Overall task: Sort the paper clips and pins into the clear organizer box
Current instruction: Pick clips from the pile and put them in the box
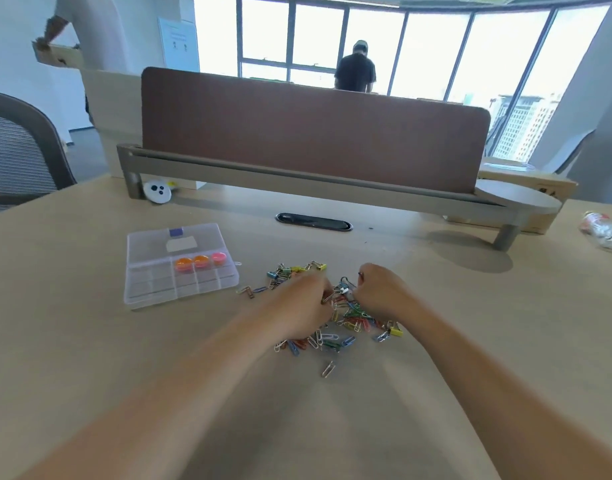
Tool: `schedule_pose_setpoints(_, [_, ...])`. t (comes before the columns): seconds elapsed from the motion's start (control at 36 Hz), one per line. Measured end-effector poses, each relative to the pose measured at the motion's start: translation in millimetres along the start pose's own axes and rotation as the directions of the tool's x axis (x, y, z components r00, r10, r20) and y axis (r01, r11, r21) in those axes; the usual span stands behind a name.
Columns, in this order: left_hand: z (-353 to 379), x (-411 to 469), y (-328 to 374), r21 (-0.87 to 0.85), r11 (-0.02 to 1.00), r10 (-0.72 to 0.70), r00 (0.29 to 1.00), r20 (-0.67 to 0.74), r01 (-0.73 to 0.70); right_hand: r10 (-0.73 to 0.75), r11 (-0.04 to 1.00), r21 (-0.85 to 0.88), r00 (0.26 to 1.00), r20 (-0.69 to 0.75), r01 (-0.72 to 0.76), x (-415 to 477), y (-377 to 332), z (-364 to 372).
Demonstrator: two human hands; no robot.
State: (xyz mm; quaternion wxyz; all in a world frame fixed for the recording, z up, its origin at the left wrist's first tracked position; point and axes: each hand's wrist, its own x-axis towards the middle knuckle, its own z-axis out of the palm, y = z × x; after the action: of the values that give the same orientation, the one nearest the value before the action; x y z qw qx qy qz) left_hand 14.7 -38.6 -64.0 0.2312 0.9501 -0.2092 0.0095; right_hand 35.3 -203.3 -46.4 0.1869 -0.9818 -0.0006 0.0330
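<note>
Head cam, looking down at a tan desk (90, 341). Messy pile of colored paper clips (349, 317) dead center, with a couple of yellow binder clips (396, 330) mixed in around the edges and one stray silver clip (328, 368) lying alone just on the near side of the heap. Left hand (308, 299) down on the left part of the pile, blurry, fingers buried in the clips, so can't tell if gripping anything. Right hand (380, 289) at the far right side of the pile, fingers curled in tight, pinching what looks like a small dark clip (361, 274) at the fingertips. Clear organizer box (180, 289) sitting flat on the desk off to the left, near the pile but not touching, lid apparently down, three round orange and pink bits (200, 263) in a row inside. Further back: brown divider panel (315, 133), crumpled plastic bottle (602, 230) far right, mesh office chair (17, 150) on the left.
</note>
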Motion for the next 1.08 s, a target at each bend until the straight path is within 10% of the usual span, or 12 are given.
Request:
schedule_pose_setpoints(0.33, [-34,8,-41,0.01,0.989,-0.144,0.982,-0.118,0.146,-0.141,0.983,0.119,0.99,-0.007,0.141,20,-31,14])
schedule_pose_setpoints(1.08, [-17,32,-32,0.198,0.977,-0.103,0.988,0.112,0.08,-0.118,0.988,0.093,0.989,-0.086,0.126,38,-22,19])
